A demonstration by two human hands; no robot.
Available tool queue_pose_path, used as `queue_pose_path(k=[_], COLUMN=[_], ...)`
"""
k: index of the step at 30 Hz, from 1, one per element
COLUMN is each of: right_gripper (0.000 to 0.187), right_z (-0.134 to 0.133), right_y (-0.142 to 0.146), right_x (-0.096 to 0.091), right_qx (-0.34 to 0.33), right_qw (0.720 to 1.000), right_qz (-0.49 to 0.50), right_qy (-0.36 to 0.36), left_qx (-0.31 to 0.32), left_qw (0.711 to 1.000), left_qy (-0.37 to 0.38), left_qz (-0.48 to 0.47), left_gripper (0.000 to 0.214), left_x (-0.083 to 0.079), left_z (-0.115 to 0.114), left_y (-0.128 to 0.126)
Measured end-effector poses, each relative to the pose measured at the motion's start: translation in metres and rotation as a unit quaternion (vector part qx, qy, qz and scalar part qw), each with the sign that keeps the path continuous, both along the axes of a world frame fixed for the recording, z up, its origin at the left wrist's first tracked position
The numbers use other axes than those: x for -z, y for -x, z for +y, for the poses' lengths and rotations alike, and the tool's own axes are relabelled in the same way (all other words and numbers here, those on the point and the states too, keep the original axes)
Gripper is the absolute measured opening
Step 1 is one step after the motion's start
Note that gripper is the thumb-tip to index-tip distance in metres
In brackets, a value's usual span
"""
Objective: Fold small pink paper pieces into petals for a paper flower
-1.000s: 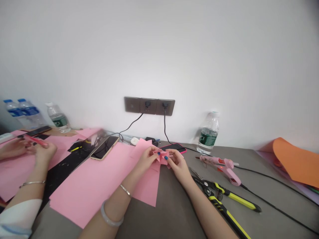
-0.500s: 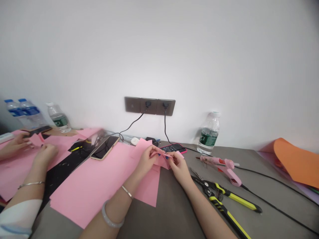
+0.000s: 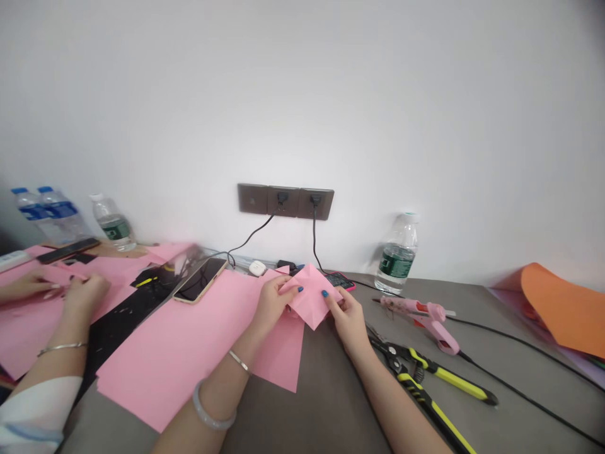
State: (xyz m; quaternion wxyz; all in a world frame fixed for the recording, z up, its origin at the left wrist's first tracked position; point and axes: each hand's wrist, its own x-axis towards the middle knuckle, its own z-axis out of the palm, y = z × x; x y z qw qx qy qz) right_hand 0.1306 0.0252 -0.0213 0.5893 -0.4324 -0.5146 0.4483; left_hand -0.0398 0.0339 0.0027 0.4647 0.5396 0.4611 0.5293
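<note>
Between my two hands is a small square of pink paper [image 3: 312,299], turned corner-up like a diamond, with fold creases across it. My left hand [image 3: 273,308] pinches its left corner, thumb on the face of the paper. On the opposite corner, my right hand [image 3: 348,315] grips with thumb in front and fingers behind. Under and left of my left hand lie large pink sheets [image 3: 184,340] on the grey table [image 3: 331,403]. A phone in a pink case [image 3: 344,281] is partly hidden behind the square.
A pink glue gun [image 3: 428,318], yellow-black pliers [image 3: 425,372] and a water bottle [image 3: 397,255] stand or lie on the right, with orange paper [image 3: 562,309] beyond. Another phone [image 3: 201,280] rests on the sheets. At far left, a co-worker's hands [image 3: 85,296] handle pink paper.
The paper was pinched together at a fold; now it is spread flat as a diamond. My hands have moved slightly apart. The co-worker's hands have shifted a little lower.
</note>
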Motion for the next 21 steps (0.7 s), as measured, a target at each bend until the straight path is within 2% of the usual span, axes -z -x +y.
queue_pose_path(k=[8,11,15,21], right_gripper=[0.037,0.037,0.037,0.034], right_z=[0.002,0.003,0.004,0.004], right_y=[0.001,-0.001,-0.004,-0.007], right_x=[0.001,0.0,-0.002,-0.002], right_qx=[0.014,0.012,0.008,-0.006], right_qw=[0.992,0.991,0.991,0.995], right_qz=[0.112,0.118,0.126,0.092], right_qy=[0.057,0.058,0.048,0.038], left_qx=[0.009,0.048,0.101,0.101], left_qw=[0.999,0.997,0.994,0.995], left_qy=[0.015,0.034,0.034,0.009], left_qz=[-0.051,-0.057,-0.018,0.012], left_gripper=[0.027,0.033,0.036,0.036], left_x=[-0.002,-0.004,-0.004,-0.005], left_z=[0.002,0.003,0.004,0.008], left_y=[0.006,0.012,0.019,0.029])
